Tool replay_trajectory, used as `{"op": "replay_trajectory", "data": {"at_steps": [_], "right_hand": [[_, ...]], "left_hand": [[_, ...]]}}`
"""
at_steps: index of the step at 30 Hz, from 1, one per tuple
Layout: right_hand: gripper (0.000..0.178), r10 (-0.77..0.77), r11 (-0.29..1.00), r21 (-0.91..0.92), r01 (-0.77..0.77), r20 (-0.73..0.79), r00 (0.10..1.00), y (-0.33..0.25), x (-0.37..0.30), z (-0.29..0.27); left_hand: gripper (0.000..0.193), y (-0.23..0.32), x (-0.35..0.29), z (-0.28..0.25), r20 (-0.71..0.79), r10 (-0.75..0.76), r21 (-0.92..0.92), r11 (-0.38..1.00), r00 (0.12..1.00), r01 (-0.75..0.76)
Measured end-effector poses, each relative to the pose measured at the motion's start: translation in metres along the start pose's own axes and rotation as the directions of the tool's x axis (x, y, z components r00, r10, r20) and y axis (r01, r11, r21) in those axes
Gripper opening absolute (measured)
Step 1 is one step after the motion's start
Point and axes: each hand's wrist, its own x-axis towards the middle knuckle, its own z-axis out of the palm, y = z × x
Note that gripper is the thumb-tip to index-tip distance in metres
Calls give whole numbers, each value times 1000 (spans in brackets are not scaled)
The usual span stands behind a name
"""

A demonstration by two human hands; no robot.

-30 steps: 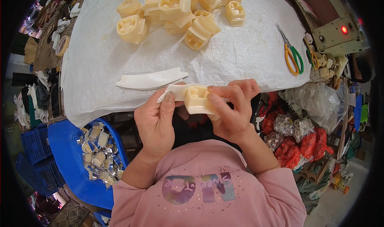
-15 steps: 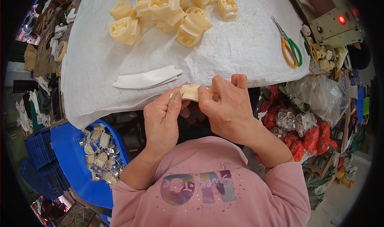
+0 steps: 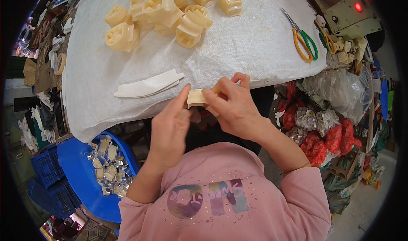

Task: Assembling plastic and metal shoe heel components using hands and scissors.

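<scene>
The right hand's (image 3: 234, 108) grip was clamped on a cream moulded piece (image 3: 196, 98) at the white-covered desk's (image 3: 250, 49) near edge; whether the blurred left hand's (image 3: 169, 128) grip, by the piece's left end, touched it, I could not tell. Good handling seemed to call for a steady right pinch and light, even left-finger pressure. A blue tub (image 3: 76, 179) held silver-and-cream pieces (image 3: 111, 171); the blue crates' (image 3: 45, 164) contents were unclear.

You wear a pink shirt (image 3: 204, 168) at six o'clock, its chest print (image 3: 216, 200) of large block letters mottled purple, blue and olive, pale script across, small dots scattered around. Your plain left sleeve (image 3: 131, 215) sits at seven o'clock, your right sleeve (image 3: 304, 192) at four; both are short.
</scene>
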Motion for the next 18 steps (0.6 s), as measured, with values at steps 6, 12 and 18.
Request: {"op": "replay_trajectory", "data": {"at_steps": [6, 12, 18], "right_hand": [[47, -74, 971, 219, 96, -105, 992, 6, -3, 2], [46, -81, 941, 322, 104, -84, 993, 1, -3, 1], [46, -90, 962, 258, 90, -10, 996, -6, -3, -5]], "left_hand": [[59, -31, 4, -2, 222, -88, -591, 780, 971, 206], [50, -32, 8, -2, 466, -57, -715, 563, 883, 414], [39, -23, 12, 0, 472, -147, -718, 508, 869, 476]]}}
